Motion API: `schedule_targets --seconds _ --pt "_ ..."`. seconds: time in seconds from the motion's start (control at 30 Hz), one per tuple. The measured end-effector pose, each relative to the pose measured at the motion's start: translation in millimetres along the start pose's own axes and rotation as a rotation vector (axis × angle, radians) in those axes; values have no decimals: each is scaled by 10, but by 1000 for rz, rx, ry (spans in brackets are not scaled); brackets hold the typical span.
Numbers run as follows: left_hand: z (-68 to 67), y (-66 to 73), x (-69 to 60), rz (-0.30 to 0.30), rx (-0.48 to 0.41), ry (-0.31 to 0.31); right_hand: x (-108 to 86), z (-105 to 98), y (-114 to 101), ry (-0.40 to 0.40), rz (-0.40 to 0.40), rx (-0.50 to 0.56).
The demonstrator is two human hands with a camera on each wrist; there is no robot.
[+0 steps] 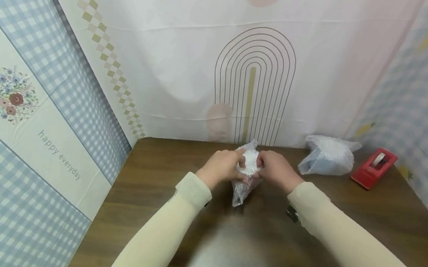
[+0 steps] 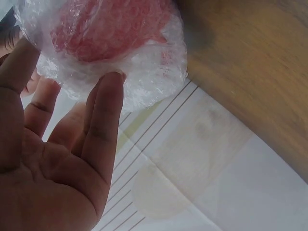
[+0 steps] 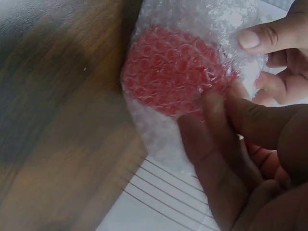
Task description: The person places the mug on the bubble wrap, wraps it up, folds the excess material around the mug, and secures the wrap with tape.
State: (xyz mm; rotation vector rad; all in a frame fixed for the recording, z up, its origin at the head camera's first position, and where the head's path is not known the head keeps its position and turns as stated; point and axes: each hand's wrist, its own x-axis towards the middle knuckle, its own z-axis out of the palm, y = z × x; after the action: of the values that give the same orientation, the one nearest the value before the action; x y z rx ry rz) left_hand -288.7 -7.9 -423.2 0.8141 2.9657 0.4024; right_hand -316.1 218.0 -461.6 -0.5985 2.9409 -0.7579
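Observation:
A bundle of clear bubble wrap (image 1: 251, 159) is held between both hands above the far middle of the table. Through the plastic a red object (image 3: 166, 70) shows in both wrist views; its kind is not clear. My left hand (image 1: 221, 166) holds the bundle's left side, its thumb and fingertips on the wrap. From the right, my right hand (image 1: 278, 170) pinches the wrap with thumb and fingers close together. The twisted wrap end points down towards me. In the left wrist view the left fingers (image 2: 103, 110) reach up against the plastic. Part of the right fingertips is hidden in the head view.
A second bubble-wrapped bundle (image 1: 330, 157), bluish inside, lies at the back right of the brown table (image 1: 159, 197). Beside it stands a red tape dispenser (image 1: 374, 168) with a roll of tape. A printed cloth (image 1: 181, 72) hangs behind the table's back edge.

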Motion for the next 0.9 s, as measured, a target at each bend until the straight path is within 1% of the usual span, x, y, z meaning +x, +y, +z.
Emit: schedule_targets --seconds 0.03,0.07,0.1,0.13,0.17,0.23,0.27,0.33,0.4,0.47,0.53,0.6,0.7,0.77,0.83,0.9 --pt "5 3 5 -1 3 4 51 72 115 17 -11 -19" --pt "10 4 8 -3 6 8 53 66 131 -4 10 -27" --pt "14 3 9 -9 8 10 104 138 255 13 6 -46" --pt "17 3 10 -15 11 11 70 106 224 14 4 -44" --pt "21 4 10 -21 11 14 10 54 147 18 9 -37" --pt "33 11 2 -28 16 23 -83 -16 64 42 -23 -15" --pt "41 14 -1 -24 21 27 -150 -82 -6 28 -13 2" --pt "53 21 -3 -7 37 37 -236 -132 0 15 -9 22" --pt "60 23 -2 12 59 50 -168 6 361 14 1 12" --pt "50 20 16 30 75 58 -121 111 705 1 28 -1" --pt "41 16 36 38 74 56 -127 150 922 -44 68 -5" --pt "32 18 58 40 64 51 -231 99 936 -96 99 -4" --pt "38 34 96 33 48 36 -429 -17 828 -201 144 13" --pt "48 52 128 20 44 30 -535 -56 782 -236 178 2" --pt "65 66 165 10 52 28 -603 -49 798 -258 203 -18" --pt "79 71 204 9 66 32 -631 5 887 -258 209 -48"
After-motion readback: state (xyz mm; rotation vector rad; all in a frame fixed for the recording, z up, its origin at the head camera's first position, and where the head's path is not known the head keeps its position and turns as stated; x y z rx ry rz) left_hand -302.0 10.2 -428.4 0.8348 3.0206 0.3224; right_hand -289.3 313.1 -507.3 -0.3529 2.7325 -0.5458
